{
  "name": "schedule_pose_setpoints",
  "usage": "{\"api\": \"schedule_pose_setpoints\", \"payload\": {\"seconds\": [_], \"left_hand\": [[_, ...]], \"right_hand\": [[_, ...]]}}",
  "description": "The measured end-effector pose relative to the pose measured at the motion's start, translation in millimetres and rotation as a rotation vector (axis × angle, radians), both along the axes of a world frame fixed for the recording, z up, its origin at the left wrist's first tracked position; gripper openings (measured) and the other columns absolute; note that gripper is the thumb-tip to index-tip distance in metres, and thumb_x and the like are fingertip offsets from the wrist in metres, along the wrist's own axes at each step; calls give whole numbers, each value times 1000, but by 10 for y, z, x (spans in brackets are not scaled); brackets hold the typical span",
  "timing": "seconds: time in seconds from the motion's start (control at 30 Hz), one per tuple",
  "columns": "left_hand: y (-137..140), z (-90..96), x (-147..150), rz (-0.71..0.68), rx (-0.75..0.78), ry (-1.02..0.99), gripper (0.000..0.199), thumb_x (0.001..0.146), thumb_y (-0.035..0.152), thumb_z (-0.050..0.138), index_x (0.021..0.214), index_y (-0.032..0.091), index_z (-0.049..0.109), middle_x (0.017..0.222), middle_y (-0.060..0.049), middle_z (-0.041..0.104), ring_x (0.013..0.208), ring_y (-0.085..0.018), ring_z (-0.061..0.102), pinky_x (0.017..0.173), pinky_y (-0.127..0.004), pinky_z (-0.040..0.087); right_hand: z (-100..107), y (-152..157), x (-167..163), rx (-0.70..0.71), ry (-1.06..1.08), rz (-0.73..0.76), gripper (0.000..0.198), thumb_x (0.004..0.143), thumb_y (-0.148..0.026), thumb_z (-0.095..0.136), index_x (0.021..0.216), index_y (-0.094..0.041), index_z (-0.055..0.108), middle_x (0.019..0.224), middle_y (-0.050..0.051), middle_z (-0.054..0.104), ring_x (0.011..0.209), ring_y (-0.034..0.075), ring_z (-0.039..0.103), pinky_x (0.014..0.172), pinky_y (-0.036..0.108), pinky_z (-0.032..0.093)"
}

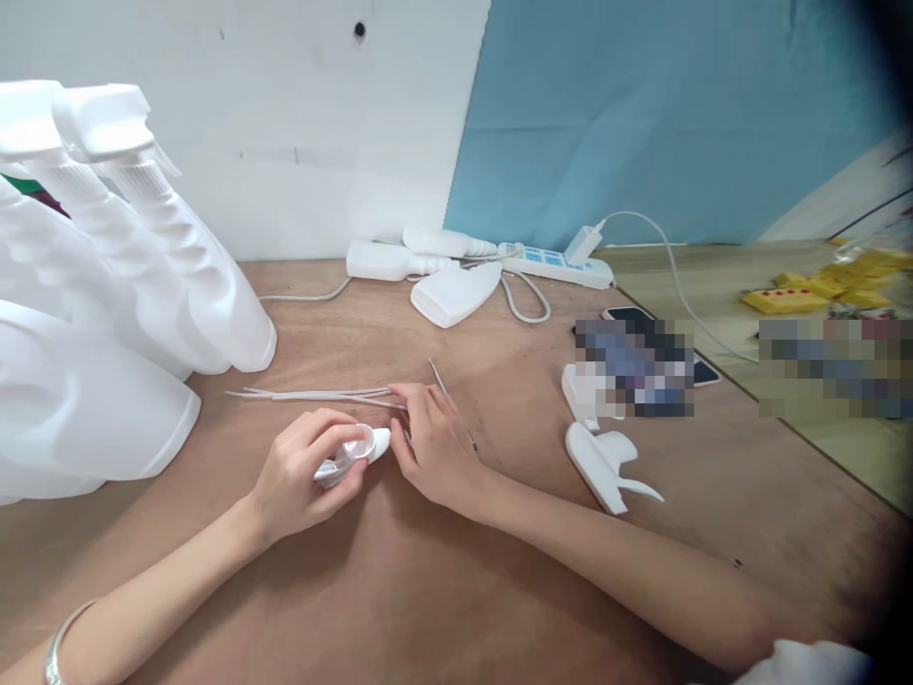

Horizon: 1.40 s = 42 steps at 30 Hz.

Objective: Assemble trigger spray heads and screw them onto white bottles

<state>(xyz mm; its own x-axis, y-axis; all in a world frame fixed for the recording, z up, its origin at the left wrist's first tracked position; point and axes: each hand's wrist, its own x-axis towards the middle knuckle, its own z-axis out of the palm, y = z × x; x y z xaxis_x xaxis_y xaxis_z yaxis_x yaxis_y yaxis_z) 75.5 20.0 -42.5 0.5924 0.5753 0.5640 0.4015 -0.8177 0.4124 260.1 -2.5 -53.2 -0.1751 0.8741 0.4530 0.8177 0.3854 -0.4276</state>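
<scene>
My left hand [306,476] is closed around a white trigger spray head [362,445], its round collar facing up between thumb and fingers. Just to the right, my right hand [442,447] rests low over the table with thumb and index finger apart. Its index fingertip touches the ends of several thin white dip tubes [306,394], which lie side by side on the wood. A slim metal rod-like tool [440,377] lies partly hidden under the right hand. Right of my right hand, another white spray head part [599,466] lies on the table.
Tall white spray bottles [206,276] stand at the left, and a white bottle [106,400] lies before them. Smaller white bottles [456,290] lie near the power strip [563,266] at the wall. A phone [628,322] lies at right; yellow items [791,297] are beyond the table edge.
</scene>
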Motion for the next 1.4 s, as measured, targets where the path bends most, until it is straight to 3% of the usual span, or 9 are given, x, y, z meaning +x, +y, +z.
{"api": "schedule_pose_setpoints", "payload": {"seconds": [0.13, 0.27, 0.53, 0.83, 0.93, 1.1, 1.23, 1.4], "left_hand": [[-4, -10, -3, -1, 19, -29, 25, 72, 11, 56, 95, 17, 52, 88, -7, 61, 77, -17, 57, 68, -28, 46], [3, -41, -10, 2, -5, -48, 25, 72, 13, 57, 96, 17, 51, 88, -7, 63, 80, -18, 59, 69, -29, 47], [12, -21, 10, -28, -15, -37, 24, 73, 12, 56, 95, 18, 50, 88, -8, 63, 80, -17, 59, 68, -29, 48], [3, -14, 5, -51, -46, -35, 25, 73, 9, 55, 96, 17, 48, 88, -7, 60, 78, -16, 58, 66, -26, 47], [2, -26, 7, -51, -26, -43, 28, 73, 9, 56, 98, 17, 47, 89, -8, 60, 78, -16, 58, 66, -26, 47], [11, -34, 17, -38, 23, -18, 22, 73, 10, 58, 92, 18, 48, 89, -7, 60, 72, -13, 57, 62, -24, 46], [10, -40, 12, -39, 39, -17, 18, 74, 12, 58, 90, 18, 51, 87, -6, 61, 70, -12, 57, 61, -23, 46], [5, -43, 6, -43, 42, -30, 15, 75, 13, 57, 89, 18, 53, 87, -6, 62, 71, -13, 58, 62, -23, 47]], "right_hand": [[-3, 22, -17, -72, -165, -76, 18, 79, -17, 44, 95, -15, 52, 99, 12, 53, 89, 25, 47, 76, 39, 38], [-22, 30, -17, -51, -240, -102, 8, 81, -19, 45, 80, -16, 52, 87, 11, 54, 80, 23, 46, 67, 36, 35], [-48, 63, 6, -61, -118, -104, 11, 83, -19, 45, 73, -18, 48, 77, 6, 57, 72, 20, 48, 66, 34, 36], [-9, 52, 27, -64, 355, 53, 15, 89, -21, 32, 95, -17, 46, 82, 4, 54, 76, 15, 52, 68, 28, 42], [33, 61, 44, -110, 466, 65, 20, 89, -22, 32, 88, -18, 52, 79, 2, 53, 71, 12, 51, 66, 26, 42], [68, 80, 64, -120, 718, -43, 27, 87, -32, 41, 75, -19, 61, 69, -1, 48, 63, 10, 46, 59, 22, 38], [7, 110, 49, -290, 1050, 44, 29, 84, -41, 45, 71, -19, 57, 53, -5, 40, 47, 7, 37, 46, 20, 32], [-63, 151, 22, -496, 1412, 241, 26, 78, -42, 55, 69, -18, 56, 57, -3, 53, 47, 6, 45, 46, 20, 36]]}}
